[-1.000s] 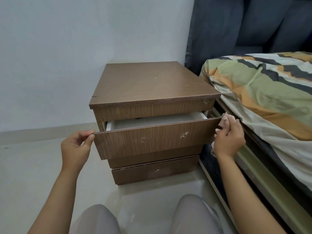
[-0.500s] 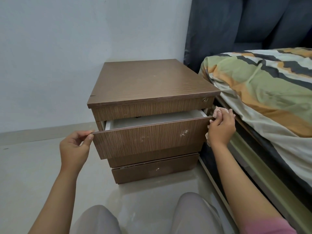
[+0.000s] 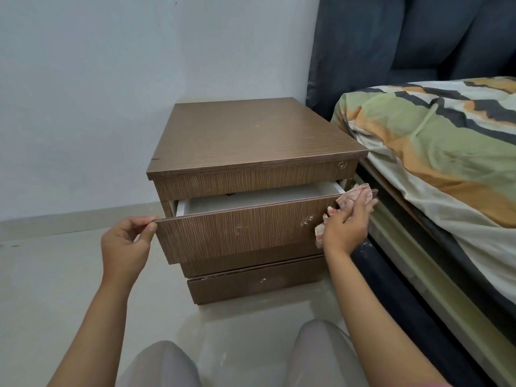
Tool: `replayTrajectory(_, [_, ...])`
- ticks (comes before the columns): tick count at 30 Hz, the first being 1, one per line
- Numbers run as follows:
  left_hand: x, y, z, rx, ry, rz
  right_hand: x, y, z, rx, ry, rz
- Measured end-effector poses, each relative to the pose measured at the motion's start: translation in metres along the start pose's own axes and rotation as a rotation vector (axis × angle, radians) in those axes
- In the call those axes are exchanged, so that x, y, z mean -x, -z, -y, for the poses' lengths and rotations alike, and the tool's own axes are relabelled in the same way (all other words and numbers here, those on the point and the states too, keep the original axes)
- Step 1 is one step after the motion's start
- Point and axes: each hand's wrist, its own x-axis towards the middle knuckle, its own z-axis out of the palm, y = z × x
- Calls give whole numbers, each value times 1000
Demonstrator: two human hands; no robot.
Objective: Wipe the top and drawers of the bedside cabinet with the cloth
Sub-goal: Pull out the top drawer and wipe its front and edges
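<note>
The left hand [image 3: 127, 244] pinches the left edge of the open drawer [image 3: 245, 227] of the bedside cabinet [image 3: 251, 141]. The right hand [image 3: 347, 229] holds a pink cloth [image 3: 353, 195] bunched in its fingers, and seems to press it on the drawer's right corner. The bed [image 3: 446, 163] is just right of that hand.

We are in a home bedroom: a bed [image 3: 435, 174] with striped bedding on the right, a bedside cabinet [image 3: 251, 141] against the far wall [image 3: 111, 93].
</note>
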Motion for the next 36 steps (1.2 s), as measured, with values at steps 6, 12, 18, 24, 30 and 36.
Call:
replayTrajectory(6, [1,0,-2,3,-2,15,-18,-6,-6,-15,-63,-68])
replayTrajectory(12, [0,2,1,6,-10,2,-45,1,-15,-24,-302,-125])
replayTrajectory(18, [2,0,0,20,4,6,-20,-6,-17,-48,-430,-202])
replayTrajectory(24, [1,2,-2,28,28,11,-15,0,-23,-193,-606,-234])
replayTrajectory(30, [4,2,-2,52,43,10,7,-5,5,-169,-278,-130])
replayTrajectory(36, [3,-1,0,58,24,9,24,-26,6,-24,-177,-57])
